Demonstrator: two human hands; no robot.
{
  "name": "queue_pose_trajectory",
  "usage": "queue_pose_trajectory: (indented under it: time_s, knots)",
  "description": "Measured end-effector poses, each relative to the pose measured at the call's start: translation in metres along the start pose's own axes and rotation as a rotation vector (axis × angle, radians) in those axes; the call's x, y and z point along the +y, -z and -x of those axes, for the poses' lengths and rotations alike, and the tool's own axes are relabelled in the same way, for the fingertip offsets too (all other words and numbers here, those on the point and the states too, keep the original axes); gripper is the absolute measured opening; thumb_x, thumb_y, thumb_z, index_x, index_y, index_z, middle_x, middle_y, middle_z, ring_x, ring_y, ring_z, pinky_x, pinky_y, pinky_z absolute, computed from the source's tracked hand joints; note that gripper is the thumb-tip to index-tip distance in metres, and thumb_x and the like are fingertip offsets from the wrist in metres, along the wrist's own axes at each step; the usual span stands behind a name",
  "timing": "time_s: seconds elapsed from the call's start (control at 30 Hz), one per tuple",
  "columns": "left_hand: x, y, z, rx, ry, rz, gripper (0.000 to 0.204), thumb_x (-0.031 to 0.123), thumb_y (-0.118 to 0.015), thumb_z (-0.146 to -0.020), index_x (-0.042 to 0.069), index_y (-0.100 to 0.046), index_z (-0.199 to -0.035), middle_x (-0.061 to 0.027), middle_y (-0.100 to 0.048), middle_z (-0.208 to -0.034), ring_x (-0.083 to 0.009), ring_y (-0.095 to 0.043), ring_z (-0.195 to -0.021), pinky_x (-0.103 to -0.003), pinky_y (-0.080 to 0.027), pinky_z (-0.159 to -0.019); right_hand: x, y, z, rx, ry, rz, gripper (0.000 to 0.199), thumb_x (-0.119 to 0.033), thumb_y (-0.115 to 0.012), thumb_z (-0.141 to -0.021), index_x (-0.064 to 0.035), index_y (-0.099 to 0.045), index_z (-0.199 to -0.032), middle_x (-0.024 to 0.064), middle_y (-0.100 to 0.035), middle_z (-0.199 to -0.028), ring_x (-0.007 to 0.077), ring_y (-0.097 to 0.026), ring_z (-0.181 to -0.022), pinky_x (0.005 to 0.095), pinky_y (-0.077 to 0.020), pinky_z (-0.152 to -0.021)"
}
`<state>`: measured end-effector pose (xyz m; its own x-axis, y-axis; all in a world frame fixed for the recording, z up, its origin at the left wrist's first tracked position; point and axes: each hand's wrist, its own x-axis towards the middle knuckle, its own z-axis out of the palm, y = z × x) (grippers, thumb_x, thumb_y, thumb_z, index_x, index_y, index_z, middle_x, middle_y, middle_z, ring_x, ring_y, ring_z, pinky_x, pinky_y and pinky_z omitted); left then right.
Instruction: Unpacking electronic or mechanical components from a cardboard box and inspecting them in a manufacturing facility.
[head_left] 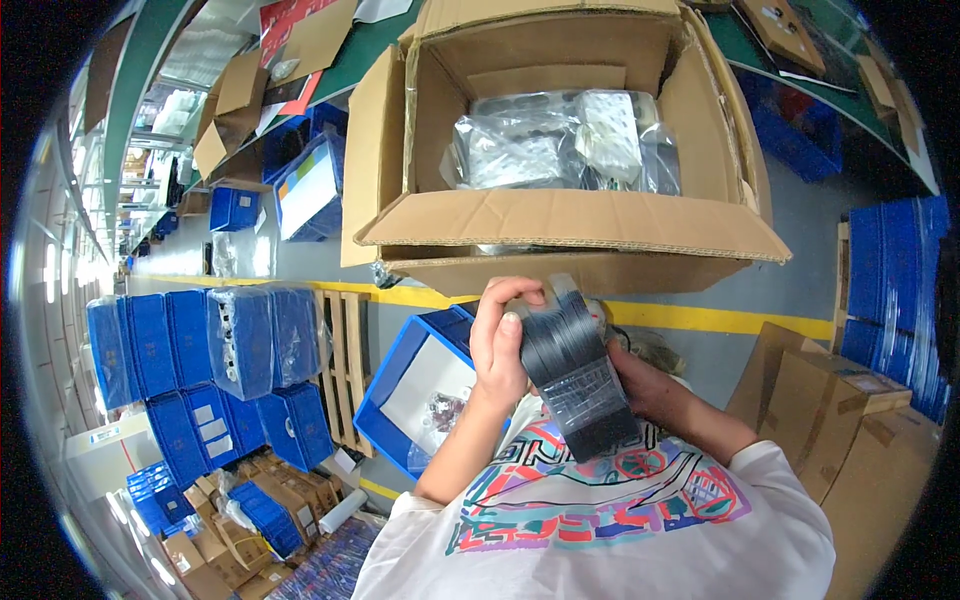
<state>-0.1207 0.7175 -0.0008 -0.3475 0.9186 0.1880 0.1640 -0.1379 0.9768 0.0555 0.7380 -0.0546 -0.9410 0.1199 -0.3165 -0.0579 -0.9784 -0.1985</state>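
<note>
In front of my chest I hold a stack of black, flat, shiny pieces with thin ridges along its upper part. Clear film seems to wrap its lower part; what the pieces are exactly I cannot tell. My left hand grips its left side, fingers curled over the top edge. Around the right side my right hand is closed, mostly hidden behind the stack. Just beyond my hands stands an open cardboard box, its near flap folded outward. Inside it lie clear plastic bags of grey and black parts.
Left of me, a blue bin with a white lining holds small bagged items. Farther left are stacked blue crates and a wooden pallet. Cardboard cartons and wrapped blue crates stand at the right. A yellow line crosses the floor.
</note>
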Motion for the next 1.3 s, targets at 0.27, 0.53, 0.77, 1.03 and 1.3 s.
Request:
queue_pose_trajectory:
  time_s: [0.27,0.53,0.77,1.03,1.3]
  knots:
    - [0.002,0.003,-0.004,-0.097,-0.046,-0.109,0.048,0.036,-0.033,-0.092,-0.006,-0.057,-0.097,-0.0142,-0.051,-0.096,-0.0202,-0.049,-0.087,-0.030,-0.038,-0.082,0.005,0.004,0.001,-0.014,0.031,0.001,0.069,-0.057,-0.033,-0.091,-0.0075,-0.030,-0.139,0.0102,-0.043,-0.135,0.0220,-0.046,-0.121,0.0380,-0.0364,-0.101]
    - [0.000,0.005,-0.004,-0.063,-0.084,-0.082,0.042,0.034,-0.038,-0.093,-0.003,-0.057,-0.093,-0.0158,-0.054,-0.095,-0.0255,-0.052,-0.091,-0.034,-0.039,-0.084,0.002,0.002,0.001,-0.001,0.029,0.006,0.068,-0.056,-0.034,-0.091,-0.0078,-0.030,-0.138,0.0096,-0.043,-0.135,0.0215,-0.046,-0.120,0.0380,-0.0365,-0.101]
    - [-0.002,0.006,-0.004,-0.072,-0.070,-0.015,0.042,0.037,-0.037,-0.094,-0.001,-0.055,-0.091,-0.0176,-0.057,-0.103,-0.0266,-0.052,-0.099,-0.036,-0.038,-0.090,0.002,0.001,-0.003,-0.022,0.008,-0.019,0.070,-0.058,-0.036,-0.090,-0.0088,-0.030,-0.138,0.0088,-0.043,-0.135,0.0206,-0.046,-0.120,0.0372,-0.0370,-0.101]
    - [-0.003,0.008,-0.003,-0.062,-0.074,0.013,0.043,0.038,-0.038,-0.094,-0.002,-0.054,-0.092,-0.0177,-0.058,-0.103,-0.0266,-0.052,-0.099,-0.036,-0.039,-0.089,0.007,0.008,-0.008,-0.055,0.016,-0.016,0.073,-0.060,-0.039,-0.088,-0.0073,-0.032,-0.137,0.0097,-0.046,-0.132,0.0211,-0.049,-0.116,0.0374,-0.0388,-0.099]
    - [-0.005,0.012,-0.002,-0.061,-0.079,-0.015,0.040,0.035,-0.039,-0.093,-0.002,-0.054,-0.092,-0.0159,-0.055,-0.097,-0.0258,-0.051,-0.093,-0.035,-0.039,-0.087,0.003,-0.001,-0.006,-0.047,0.018,0.008,0.071,-0.060,-0.039,-0.088,-0.0074,-0.035,-0.135,0.0098,-0.049,-0.129,0.0207,-0.051,-0.114,0.0374,-0.0408,-0.097]
